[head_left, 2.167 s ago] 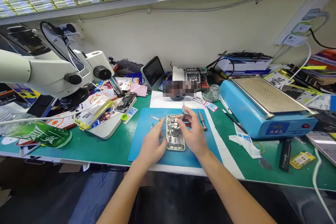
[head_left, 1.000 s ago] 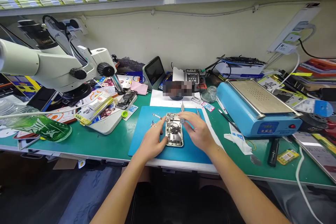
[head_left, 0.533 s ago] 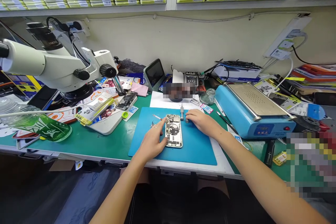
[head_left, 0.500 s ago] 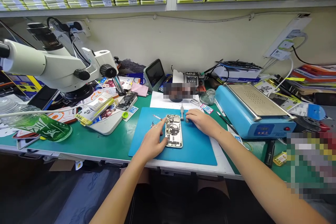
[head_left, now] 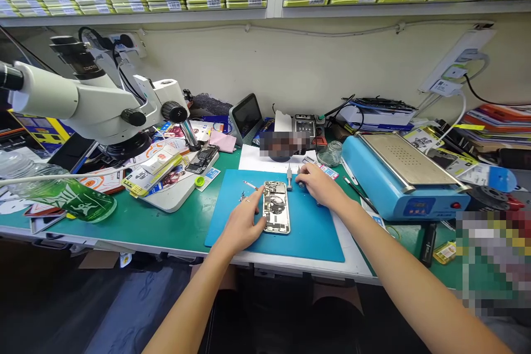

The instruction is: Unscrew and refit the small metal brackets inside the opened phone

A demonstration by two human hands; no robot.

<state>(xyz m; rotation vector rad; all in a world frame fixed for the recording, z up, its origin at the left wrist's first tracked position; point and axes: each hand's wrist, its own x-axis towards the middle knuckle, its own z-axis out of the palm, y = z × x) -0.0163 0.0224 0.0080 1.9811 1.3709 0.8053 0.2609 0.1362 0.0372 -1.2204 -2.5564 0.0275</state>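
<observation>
An opened phone [head_left: 276, 207], its inner parts showing, lies on the blue mat [head_left: 317, 232]. My left hand [head_left: 244, 221] rests along its left edge, thumb and forefinger spread apart and touching the frame. Beside those fingertips is a thin white stick-like thing [head_left: 250, 185]; whether the hand touches it is unclear. Several tiny parts [head_left: 243, 196] lie nearby on the mat. My right hand [head_left: 317, 181] is beyond the phone's upper right, fingers closed around a small grey screwdriver [head_left: 300, 182]. A second grey screwdriver [head_left: 289, 178] sits just left of it.
A microscope [head_left: 103, 105] overhangs the bench at left, near a green bottle [head_left: 78, 196]. On the right stands a blue heating plate machine [head_left: 398, 177]. A glass jar [head_left: 332, 152] and a small screen device [head_left: 245, 116] are at the back. Packed shelves hang above.
My right hand has shifted slightly right and up, and the screwdriver at its fingertips now shows with its tip pointing away. My left hand and the phone keep their places.
</observation>
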